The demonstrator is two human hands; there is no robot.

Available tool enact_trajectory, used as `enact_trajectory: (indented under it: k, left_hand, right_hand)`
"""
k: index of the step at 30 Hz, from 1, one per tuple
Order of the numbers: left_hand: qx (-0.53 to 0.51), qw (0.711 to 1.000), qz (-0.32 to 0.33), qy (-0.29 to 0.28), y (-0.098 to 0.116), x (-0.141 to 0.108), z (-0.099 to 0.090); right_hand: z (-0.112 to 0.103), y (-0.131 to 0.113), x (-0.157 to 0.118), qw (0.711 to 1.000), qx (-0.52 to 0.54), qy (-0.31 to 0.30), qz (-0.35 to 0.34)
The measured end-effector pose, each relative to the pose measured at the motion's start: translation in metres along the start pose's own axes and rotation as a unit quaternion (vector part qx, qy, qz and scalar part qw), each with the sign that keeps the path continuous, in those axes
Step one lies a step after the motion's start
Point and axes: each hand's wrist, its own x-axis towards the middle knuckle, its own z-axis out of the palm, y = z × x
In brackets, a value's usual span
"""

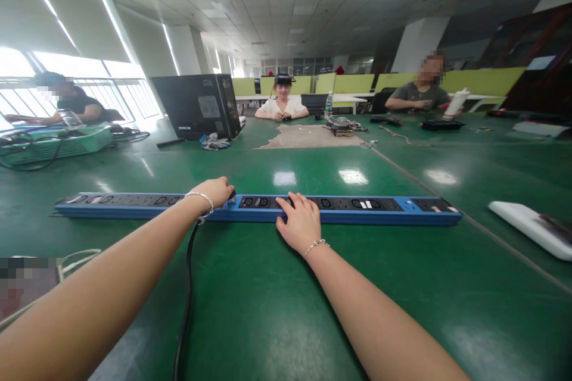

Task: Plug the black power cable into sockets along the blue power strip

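Where the power strip [357,217] lies: flat and crosswise on the green table [250,309], sockets upward and its long blue side toward the person, which puts its middle within easy reach of both arms.
Left hand [213,192]: over the strip, left of its middle, with its fingers drawn in narrow around what looks like a dark plug [232,194]. That pinch, close to the blue section, seems to suit fine control of a small piece; whether it is seated in a socket cannot be told.
Right hand [300,223]: laid on the strip just right of its middle, fingers spread wide and gripping nothing, fingertips on the socket face. Such a touch probably braces the long body against sliding or tipping while the left hand works beside it.
Black cable [188,286]: comes out from below the left wrist and trails down over the near side of the table, perhaps so its slack hangs clear of the sockets. Its link to the plug is hidden.
White object [518,226]: on the table beyond the strip's right end, apart from it and out of the hands' way.
Far side: a computer case [205,107] and gloves [214,141] sit well back; 3 people are seated beyond, away from the strip.
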Motion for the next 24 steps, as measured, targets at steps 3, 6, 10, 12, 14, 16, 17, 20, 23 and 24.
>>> enact_trajectory:
  k: [3, 6, 10, 12, 14, 16, 17, 20, 23, 24]
  left_hand:
    - [0.005, 1.000, -0.004, 0.001, 0.001, -0.002, -0.001]
    - [0.008, 1.000, -0.004, 0.000, 0.005, -0.005, 0.004]
    - [0.017, 1.000, -0.016, 0.020, 0.016, -0.015, 0.013]
    - [0.021, 0.999, -0.018, 0.037, 0.021, -0.021, 0.017]
    - [0.021, 0.999, -0.017, 0.047, 0.025, -0.027, 0.019]
    - [0.023, 0.998, -0.018, 0.052, 0.028, -0.030, 0.020]
    - [0.026, 0.998, -0.020, 0.054, 0.029, -0.031, 0.020]
    - [0.036, 0.998, -0.024, 0.052, 0.031, -0.031, 0.019]
    - [0.043, 0.998, -0.018, 0.044, 0.032, -0.029, 0.017]
    - [0.044, 0.998, -0.016, 0.042, 0.032, -0.029, 0.017]
  right_hand:
    - [0.000, 0.000, 0.000, 1.000, -0.001, 0.002, 0.000]
    - [0.000, 0.000, 0.000, 1.000, -0.002, -0.001, 0.000]
    - [0.000, 0.000, 0.000, 1.000, -0.002, -0.003, -0.003]
    - [0.000, 0.001, 0.000, 1.000, -0.003, -0.005, -0.007]
    - [0.000, 0.002, 0.001, 1.000, -0.006, -0.010, -0.010]
    - [0.000, 0.004, 0.001, 1.000, -0.013, -0.016, -0.013]
    - [0.000, 0.006, 0.001, 1.000, -0.018, -0.016, -0.011]
    - [-0.002, 0.012, 0.001, 0.999, -0.043, -0.015, 0.014]
    - [-0.004, 0.020, 0.000, 0.997, -0.061, -0.026, 0.036]
    - [-0.005, 0.022, -0.001, 0.997, -0.065, -0.031, 0.035]
